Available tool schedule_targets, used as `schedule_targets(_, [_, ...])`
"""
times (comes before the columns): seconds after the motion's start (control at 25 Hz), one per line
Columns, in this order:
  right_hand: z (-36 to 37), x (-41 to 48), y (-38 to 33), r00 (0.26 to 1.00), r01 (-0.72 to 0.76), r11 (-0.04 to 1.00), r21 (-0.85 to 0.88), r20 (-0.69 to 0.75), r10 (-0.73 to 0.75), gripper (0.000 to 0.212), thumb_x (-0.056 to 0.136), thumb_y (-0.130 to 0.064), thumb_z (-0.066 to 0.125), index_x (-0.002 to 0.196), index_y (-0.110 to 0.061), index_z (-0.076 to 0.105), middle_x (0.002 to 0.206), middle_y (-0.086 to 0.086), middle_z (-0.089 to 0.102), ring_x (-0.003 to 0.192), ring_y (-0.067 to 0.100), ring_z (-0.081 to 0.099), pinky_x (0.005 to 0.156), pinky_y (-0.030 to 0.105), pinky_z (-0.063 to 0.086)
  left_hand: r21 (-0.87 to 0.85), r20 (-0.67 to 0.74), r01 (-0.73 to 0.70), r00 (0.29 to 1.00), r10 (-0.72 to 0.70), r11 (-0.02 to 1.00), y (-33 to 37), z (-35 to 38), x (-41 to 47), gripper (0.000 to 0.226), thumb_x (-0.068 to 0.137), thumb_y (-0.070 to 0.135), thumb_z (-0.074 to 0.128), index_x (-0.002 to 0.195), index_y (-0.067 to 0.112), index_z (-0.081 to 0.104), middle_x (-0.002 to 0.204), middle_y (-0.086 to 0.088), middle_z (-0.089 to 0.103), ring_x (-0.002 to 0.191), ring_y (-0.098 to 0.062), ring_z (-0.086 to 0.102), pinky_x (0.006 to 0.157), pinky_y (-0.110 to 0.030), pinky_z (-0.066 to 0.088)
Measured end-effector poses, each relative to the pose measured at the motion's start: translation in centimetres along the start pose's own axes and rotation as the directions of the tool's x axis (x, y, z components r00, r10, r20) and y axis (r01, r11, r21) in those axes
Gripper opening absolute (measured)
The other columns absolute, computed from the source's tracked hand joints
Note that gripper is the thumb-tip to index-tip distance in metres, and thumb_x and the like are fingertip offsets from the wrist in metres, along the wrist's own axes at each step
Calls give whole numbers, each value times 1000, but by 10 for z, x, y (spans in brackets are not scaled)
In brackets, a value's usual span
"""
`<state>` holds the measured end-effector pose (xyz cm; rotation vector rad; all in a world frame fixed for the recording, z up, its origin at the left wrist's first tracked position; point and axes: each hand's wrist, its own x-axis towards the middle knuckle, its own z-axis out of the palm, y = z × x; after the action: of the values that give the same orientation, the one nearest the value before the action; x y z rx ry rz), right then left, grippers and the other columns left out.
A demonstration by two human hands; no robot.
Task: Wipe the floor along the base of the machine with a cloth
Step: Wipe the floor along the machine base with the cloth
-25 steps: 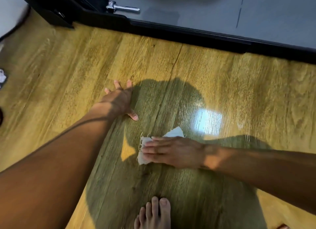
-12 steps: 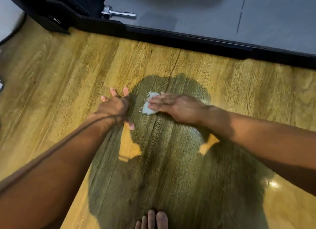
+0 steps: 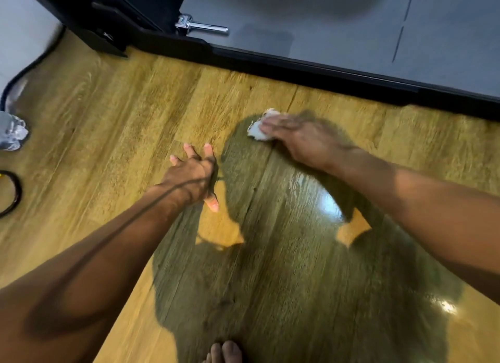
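Cloth [image 3: 258,131]: white, bunched, on floor [image 3: 108,119]; machine base [image 3: 324,73] near at its 12 o'clock, not touching.
Right hand [image 3: 303,143]: fingers straight, close together, pressing cloth down; blurred.
Left hand [image 3: 190,175]: at cloth's 7 o'clock, fingers spread flat, bracing.
Advice: push strokes up against the base edge; even pressure, overlapping passes.

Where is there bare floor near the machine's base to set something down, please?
Bare floor lies between the left hand and the machine base, and past the right hand along that base. Crowded: around the cloth, and the left edge with cable, crumpled plastic and ring.
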<state>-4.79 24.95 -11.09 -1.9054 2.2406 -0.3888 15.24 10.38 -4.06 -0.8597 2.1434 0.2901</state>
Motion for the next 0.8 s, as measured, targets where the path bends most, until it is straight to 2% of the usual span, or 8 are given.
schedule_targets(0.12, [-15,24,23,965,-251,968,19,-77,251,63,88,6,46,143,-22,36,151,4,35,137,25,35,107,44,34,2,6,25,1000,-25,1000,4,-3,-2,142,57,37,88,148,13,-19,149,-31,-21,135,-57,2,109,-57,26])
schedule_targets(0.2, [-7,21,-13,944,-314,948,50,-94,318,63,87,4,43,145,-15,31,149,12,35,136,30,35,106,41,34,-4,-6,22,1000,-22,1000,5,-1,-2,142,57,37,88,148,14,-19,150,-29,-21,136,-56,1,109,-56,27])
schedule_targets(0.32, [14,-11,-75,999,2,998,70,42,-5,63,86,-4,34,148,-18,27,153,8,29,140,26,28,112,37,21,-10,-25,28,999,-28,1000,0,3,-3,140,58,37,87,149,18,-19,151,-25,-22,137,-53,-2,111,-54,24])
schedule_targets(0.4, [12,-7,-68,978,173,982,72,109,-180,64,89,2,34,147,-24,28,155,0,24,142,18,22,115,33,15,-16,-43,20,999,-21,1000,-2,4,-1,139,59,35,88,149,19,-17,152,-23,-21,137,-52,-2,111,-55,23])
schedule_targets(0.52, [-4,26,-26,995,-84,995,53,66,80,66,90,7,39,146,-26,31,155,0,26,143,19,22,115,34,17,-28,-32,19,999,-20,999,-2,4,-2,139,59,34,88,149,21,-17,153,-21,-21,138,-51,-1,110,-57,24])
schedule_targets(0.64, [4,14,-47,976,-214,968,131,5,216,55,93,-15,27,148,-21,27,154,9,27,141,27,25,113,41,20,11,-52,24,998,-24,1000,-5,6,0,141,57,40,88,148,23,-18,154,-20,-19,139,-51,1,110,-55,26])
schedule_targets(0.68, [13,-3,-68,991,-137,981,138,20,136,56,92,-17,27,148,-21,27,154,9,26,141,28,25,113,44,23,23,-70,14,998,-12,1000,-6,7,0,141,56,43,87,148,24,-18,155,-20,-17,139,-50,3,109,-54,27])
schedule_targets(0.8, [24,-42,-107,964,232,954,191,85,-252,64,85,7,45,144,-15,37,150,7,35,140,24,30,114,39,27,84,-141,-25,989,37,996,-17,16,-3,138,57,56,82,149,27,-16,157,-16,-13,140,-48,9,107,-53,29])
